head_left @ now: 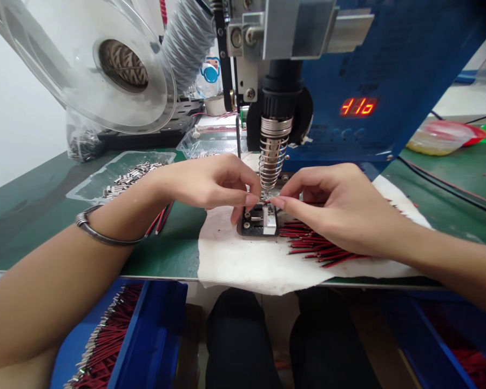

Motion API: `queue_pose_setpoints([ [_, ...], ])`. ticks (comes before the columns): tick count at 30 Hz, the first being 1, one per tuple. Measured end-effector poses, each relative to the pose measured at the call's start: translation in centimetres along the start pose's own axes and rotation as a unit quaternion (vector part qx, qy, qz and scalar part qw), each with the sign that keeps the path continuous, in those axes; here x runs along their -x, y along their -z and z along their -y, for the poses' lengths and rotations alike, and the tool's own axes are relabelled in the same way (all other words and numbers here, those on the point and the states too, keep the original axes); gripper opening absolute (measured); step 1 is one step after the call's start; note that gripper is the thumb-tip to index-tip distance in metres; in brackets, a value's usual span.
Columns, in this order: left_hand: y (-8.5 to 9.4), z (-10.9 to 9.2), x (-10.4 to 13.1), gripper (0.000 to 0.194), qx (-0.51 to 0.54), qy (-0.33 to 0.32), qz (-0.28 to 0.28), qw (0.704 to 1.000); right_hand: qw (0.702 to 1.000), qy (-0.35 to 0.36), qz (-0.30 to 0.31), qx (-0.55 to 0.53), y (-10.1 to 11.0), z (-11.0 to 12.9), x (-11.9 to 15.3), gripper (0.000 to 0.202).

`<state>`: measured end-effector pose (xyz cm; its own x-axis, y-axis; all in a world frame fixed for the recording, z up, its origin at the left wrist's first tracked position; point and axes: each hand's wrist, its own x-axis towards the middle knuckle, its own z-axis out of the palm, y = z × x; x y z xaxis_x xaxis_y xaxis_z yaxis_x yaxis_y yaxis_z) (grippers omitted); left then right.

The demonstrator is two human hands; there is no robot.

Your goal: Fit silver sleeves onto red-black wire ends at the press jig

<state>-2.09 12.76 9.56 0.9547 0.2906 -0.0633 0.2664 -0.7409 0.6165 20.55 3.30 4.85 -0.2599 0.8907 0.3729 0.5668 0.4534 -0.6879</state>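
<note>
Beneath the coiled spring (270,156) of a soldering machine sits a small black and metal fixture (261,220). My left hand (214,183) is at the fixture's left side, its thumb and index finger pinched together; what they hold is too small to name. From the right, my right hand (336,205) pinches something small, perhaps a wire end, at the fixture's top. Fingertips of both hands almost meet under the spring. Red and black wires (319,248) lie on a white cloth (230,262) below my right hand.
A clear tray (85,189) of metal connectors stands at the left. Behind it is a large clear reel (81,75). The blue machine housing (348,140) rises at the back right. Blue bins (154,329) with red wires stand below the table edge.
</note>
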Motion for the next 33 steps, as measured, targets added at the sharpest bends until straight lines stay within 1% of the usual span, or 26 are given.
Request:
queue_pose_setpoints([
  [19, -0.06, -0.09, -0.04, 0.020, 0.013, 0.013, -0.004, 1.000, 1.000, -0.012, -0.006, 0.004, 0.02, 0.31, 0.13, 0.022],
  [28, -0.09, -0.09, -0.02, 0.020, 0.016, 0.011, -0.009, 1.000, 1.000, -0.020, -0.002, 0.001, 0.03, 0.37, 0.23, 0.028],
  [33, -0.08, -0.24, -0.04, 0.021, 0.017, 0.011, -0.007, 1.000, 1.000, -0.018, -0.002, 0.006, 0.06, 0.33, 0.16, 0.025],
])
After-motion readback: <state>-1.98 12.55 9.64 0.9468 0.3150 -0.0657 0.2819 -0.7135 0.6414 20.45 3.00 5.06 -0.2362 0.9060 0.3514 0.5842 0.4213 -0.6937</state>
